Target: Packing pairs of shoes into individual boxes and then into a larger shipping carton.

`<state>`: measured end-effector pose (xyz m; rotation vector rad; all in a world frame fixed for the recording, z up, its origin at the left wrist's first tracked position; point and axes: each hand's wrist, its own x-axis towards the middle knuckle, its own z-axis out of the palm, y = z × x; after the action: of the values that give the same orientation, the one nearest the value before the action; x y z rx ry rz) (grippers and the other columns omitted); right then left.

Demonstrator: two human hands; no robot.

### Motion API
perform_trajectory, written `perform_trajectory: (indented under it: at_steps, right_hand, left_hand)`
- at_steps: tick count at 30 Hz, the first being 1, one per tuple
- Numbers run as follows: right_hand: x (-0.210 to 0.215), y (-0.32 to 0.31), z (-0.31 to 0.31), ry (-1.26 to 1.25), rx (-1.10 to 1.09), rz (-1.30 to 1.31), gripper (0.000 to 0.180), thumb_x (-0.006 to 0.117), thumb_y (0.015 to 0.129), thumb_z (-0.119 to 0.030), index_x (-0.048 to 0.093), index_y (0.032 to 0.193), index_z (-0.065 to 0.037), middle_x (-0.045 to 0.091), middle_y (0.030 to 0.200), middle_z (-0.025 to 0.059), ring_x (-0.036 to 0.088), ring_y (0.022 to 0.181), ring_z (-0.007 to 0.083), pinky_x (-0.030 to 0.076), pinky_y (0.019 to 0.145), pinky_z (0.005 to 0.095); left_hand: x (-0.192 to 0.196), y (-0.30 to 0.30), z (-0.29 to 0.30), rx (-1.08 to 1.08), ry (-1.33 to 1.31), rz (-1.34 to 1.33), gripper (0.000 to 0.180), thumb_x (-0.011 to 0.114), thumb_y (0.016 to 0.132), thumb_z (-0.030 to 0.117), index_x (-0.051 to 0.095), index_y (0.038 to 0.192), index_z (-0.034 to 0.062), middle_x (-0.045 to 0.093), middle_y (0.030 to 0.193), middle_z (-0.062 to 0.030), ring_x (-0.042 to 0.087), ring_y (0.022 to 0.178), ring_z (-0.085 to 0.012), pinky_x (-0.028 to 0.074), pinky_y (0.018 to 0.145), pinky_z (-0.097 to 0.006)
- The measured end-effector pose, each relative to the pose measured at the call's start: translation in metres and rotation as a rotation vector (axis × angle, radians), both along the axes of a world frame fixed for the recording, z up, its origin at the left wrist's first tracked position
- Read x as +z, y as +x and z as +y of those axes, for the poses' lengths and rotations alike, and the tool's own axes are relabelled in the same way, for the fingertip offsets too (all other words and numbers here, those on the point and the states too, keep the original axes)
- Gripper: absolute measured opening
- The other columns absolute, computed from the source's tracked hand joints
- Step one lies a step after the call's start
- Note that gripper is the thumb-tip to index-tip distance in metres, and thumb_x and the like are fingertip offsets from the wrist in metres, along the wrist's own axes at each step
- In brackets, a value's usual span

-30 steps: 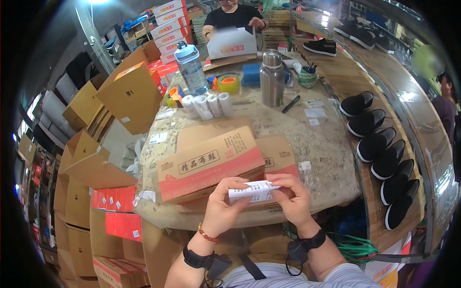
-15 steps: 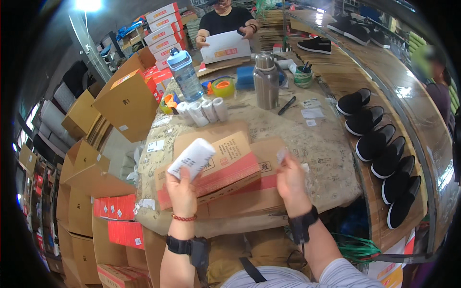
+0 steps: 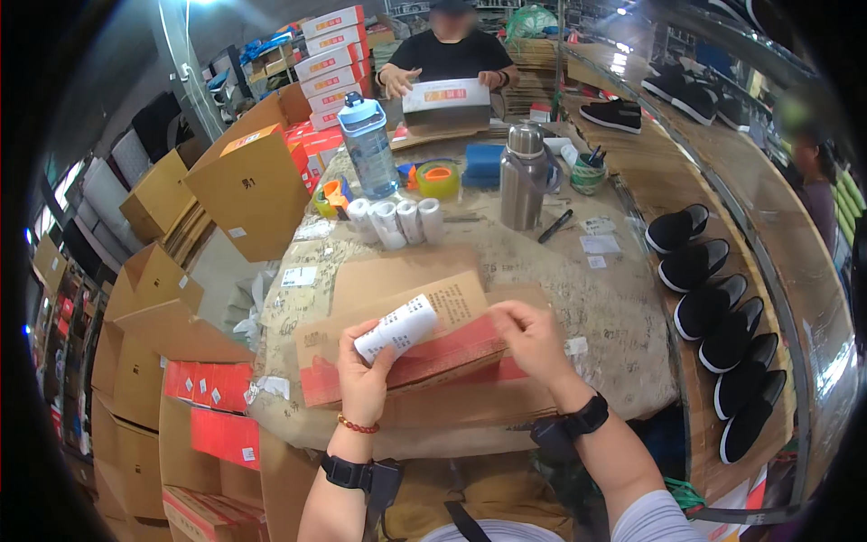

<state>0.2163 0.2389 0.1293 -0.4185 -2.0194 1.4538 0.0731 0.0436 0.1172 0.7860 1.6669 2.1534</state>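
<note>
My left hand [image 3: 363, 378] is closed around a roll of white printed labels [image 3: 397, 327], held tilted over the cardboard box. The brown box [image 3: 456, 296] with a red band [image 3: 433, 354] lies on more flat cardboard on the table before me. At the box's right end, my right hand [image 3: 533, 336] has its thumb and fingers pinched together, close to or touching the cardboard. Whatever sits between those fingertips is hidden. Several more white rolls [image 3: 406, 222] stand together on the far part of the table.
Behind the rolls stand a blue water bottle [image 3: 368, 149], tape dispensers [image 3: 437, 179] and a steel flask [image 3: 524, 181]. Black shoes [image 3: 709, 307] line the wooden shelf at right. Opened cartons [image 3: 244, 194] crowd the left. Across the table, a person handles a white shoebox [image 3: 446, 94].
My right hand has moved left to the box's end; the small pale piece at its fingertips no longer shows. The roll has moved lower and right. The far person's white box now stands folded up.
</note>
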Motion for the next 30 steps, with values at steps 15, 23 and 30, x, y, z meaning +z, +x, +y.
perform_trajectory:
  at_steps: [15,23,30]
  right_hand:
    - [0.05,-0.087,0.016,-0.033,0.011,0.087,0.014,0.056,0.092,-0.009,0.058,0.101,0.001,0.062,0.08,0.002,0.055,0.069,0.007,0.046,0.058,0.0257]
    - [-0.026,-0.177,0.146,0.84,-0.183,-0.159,0.015,0.057,0.087,-0.015,0.055,0.098,-0.004,0.058,0.09,0.0193,0.057,0.088,0.0407,0.045,0.072,0.0491]
    - [-0.033,-0.188,0.133,0.946,-0.281,-0.313,0.03,0.053,0.09,-0.019,0.05,0.118,-0.009,0.057,0.103,0.017,0.058,0.096,0.0359,0.047,0.08,0.0448]
  left_hand:
    - [0.004,0.008,0.002,0.082,-0.33,0.618,0.081,0.077,0.07,0.006,0.032,0.136,0.0063,0.034,0.138,-0.0162,0.042,0.124,-0.0292,0.041,0.099,-0.04]
    - [0.027,0.018,0.018,-0.019,-0.818,0.935,0.086,0.08,0.062,0.043,0.042,0.137,0.0249,0.034,0.138,-0.0148,0.032,0.131,-0.0338,0.026,0.103,-0.057]
    - [0.025,0.027,0.015,-0.065,-0.931,1.102,0.089,0.079,0.059,0.044,0.042,0.137,0.0258,0.036,0.143,-0.0123,0.036,0.131,-0.0268,0.027,0.1,-0.055]
